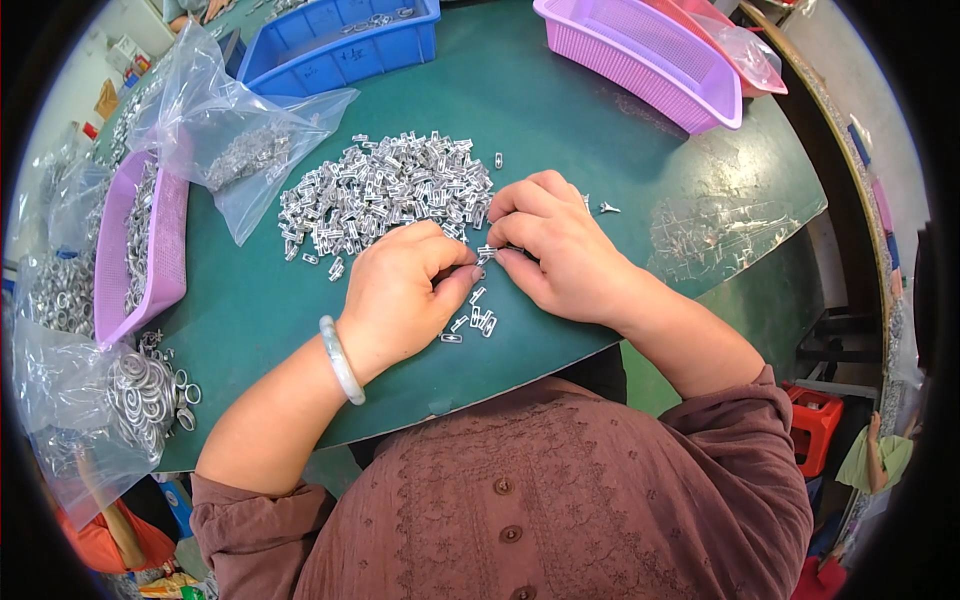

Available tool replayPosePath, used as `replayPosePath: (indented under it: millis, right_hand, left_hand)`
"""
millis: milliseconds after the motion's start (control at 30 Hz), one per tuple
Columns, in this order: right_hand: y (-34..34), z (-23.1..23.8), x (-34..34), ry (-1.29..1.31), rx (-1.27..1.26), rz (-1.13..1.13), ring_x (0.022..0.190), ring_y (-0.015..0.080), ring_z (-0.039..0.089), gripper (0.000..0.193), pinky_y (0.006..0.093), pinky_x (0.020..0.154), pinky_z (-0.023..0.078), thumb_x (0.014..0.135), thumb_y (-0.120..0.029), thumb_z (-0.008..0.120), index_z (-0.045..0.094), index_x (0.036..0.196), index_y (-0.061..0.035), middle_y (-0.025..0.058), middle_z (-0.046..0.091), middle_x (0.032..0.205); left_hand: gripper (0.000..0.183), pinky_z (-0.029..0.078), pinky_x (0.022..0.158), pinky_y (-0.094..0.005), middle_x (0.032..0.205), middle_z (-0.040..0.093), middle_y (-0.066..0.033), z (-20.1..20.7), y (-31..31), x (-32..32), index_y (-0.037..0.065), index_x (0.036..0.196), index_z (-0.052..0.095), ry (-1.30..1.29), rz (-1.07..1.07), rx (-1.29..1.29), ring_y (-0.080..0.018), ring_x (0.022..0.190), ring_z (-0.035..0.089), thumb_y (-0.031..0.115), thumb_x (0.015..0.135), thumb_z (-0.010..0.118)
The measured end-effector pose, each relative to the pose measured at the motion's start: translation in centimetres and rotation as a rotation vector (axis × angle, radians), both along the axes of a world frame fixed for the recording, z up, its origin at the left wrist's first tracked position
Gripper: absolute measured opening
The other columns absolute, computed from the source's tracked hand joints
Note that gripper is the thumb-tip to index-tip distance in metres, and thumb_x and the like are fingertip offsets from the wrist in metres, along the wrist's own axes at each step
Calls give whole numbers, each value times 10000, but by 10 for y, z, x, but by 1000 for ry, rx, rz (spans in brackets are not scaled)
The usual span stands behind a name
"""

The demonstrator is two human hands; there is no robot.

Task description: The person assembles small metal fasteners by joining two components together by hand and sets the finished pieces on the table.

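My left hand (405, 290), with a pale bangle (342, 360) on its wrist, is closed, its thumb and forefinger pinched on a small silvery metal part at the near edge of the pile. Facing it, my right hand (560, 245) has its fingers curled and pinches another small metal part (487, 252). The fingertips almost meet, and the exact shape of what they hold is partly hidden. Just beyond lies a heap of small oblong metal pieces (385, 190). Several loose metal pieces (482, 320) lie on the green table (270, 360) nearer my body.
A blue bin (340, 60) stands at the far left, purple (650, 75) and pink baskets (715, 40) at the far right. On the left are a purple basket (165, 240) of metal parts, clear plastic bags (240, 130) and a pile of metal rings (140, 400). Other people work nearby.
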State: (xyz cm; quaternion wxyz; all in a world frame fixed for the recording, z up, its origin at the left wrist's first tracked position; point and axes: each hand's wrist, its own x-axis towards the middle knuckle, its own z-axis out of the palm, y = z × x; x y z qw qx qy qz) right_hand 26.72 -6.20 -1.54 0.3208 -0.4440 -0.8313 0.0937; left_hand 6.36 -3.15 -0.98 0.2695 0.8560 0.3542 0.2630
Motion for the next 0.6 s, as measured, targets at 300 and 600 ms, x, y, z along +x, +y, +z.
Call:
replayPosePath:
  millis: [300, 600]
  right_hand:
    - [1, -3, 0, 1, 31, -54, 974, 278, 497, 91, 387, 873, 391, 759, -7, 644, 609, 831, -50, 63, 568, 996]
    - [1, 5, 3, 30, -9, 16, 971, 290, 493, 130, 389, 875, 398, 718, -9, 663, 604, 823, -60, 61, 561, 1013]
  left_hand:
    - [50, 425, 535, -277, 688, 560, -55, 0, -1, 1, 18, 802, 684, -43, 17, -88, -136, 576, 529, 22, 757, 707]
    - [76, 426, 526, -270, 709, 561, -54, 1, -2, 2, 21, 832, 683, -62, 41, -61, -129, 576, 532, 20, 756, 693]
